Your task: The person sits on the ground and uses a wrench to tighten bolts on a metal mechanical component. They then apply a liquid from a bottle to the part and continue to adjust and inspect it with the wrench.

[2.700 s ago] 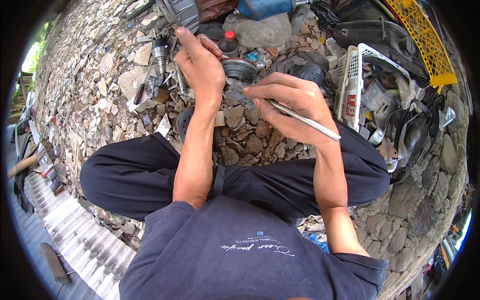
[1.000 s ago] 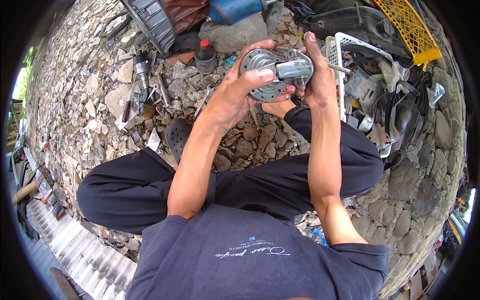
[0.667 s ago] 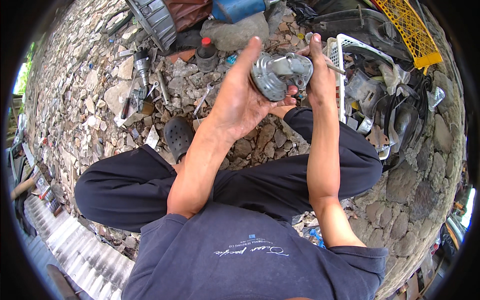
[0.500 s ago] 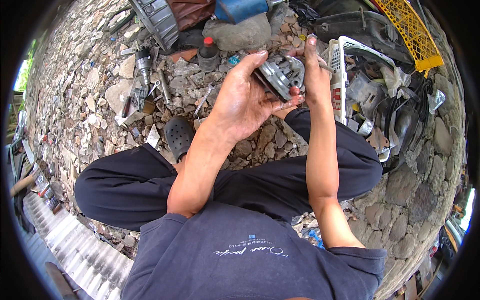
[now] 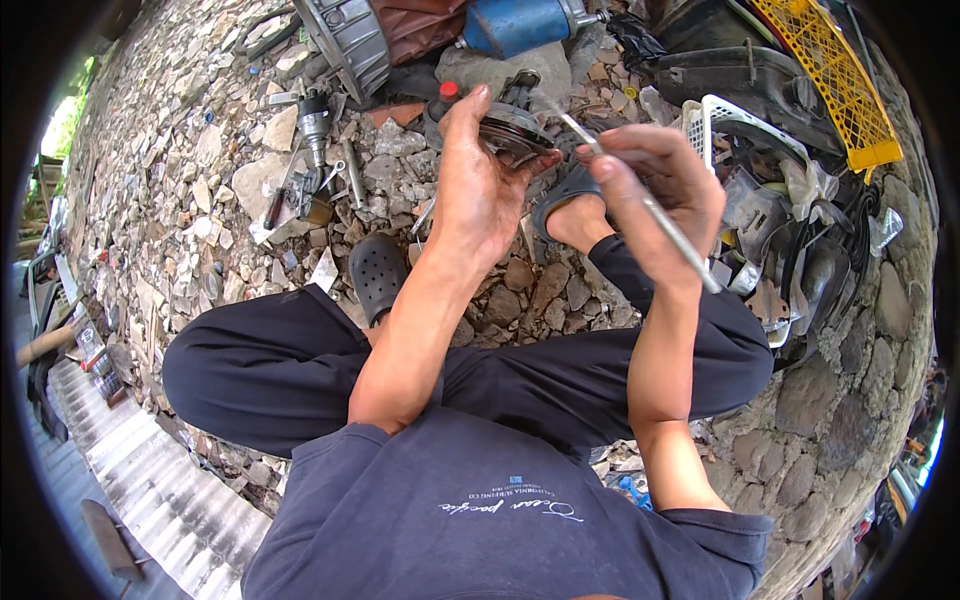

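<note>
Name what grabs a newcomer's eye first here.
At centre top, the left hand grips a round metal part while the right hand holds a thin metal rod to it. A yellow plastic crate sits upper right, a blue cylinder at top.

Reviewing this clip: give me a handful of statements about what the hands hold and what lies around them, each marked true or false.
1. The left hand holds a round metal part. True.
2. The right hand is empty. False: it grips a thin metal rod whose tip points toward the round part.
3. A yellow plastic crate lies at the upper right. True.
4. The person sits on a smooth tiled floor. False: the ground is rough stone rubble.
5. A black clog lies on the stones by the left knee. True.
</note>
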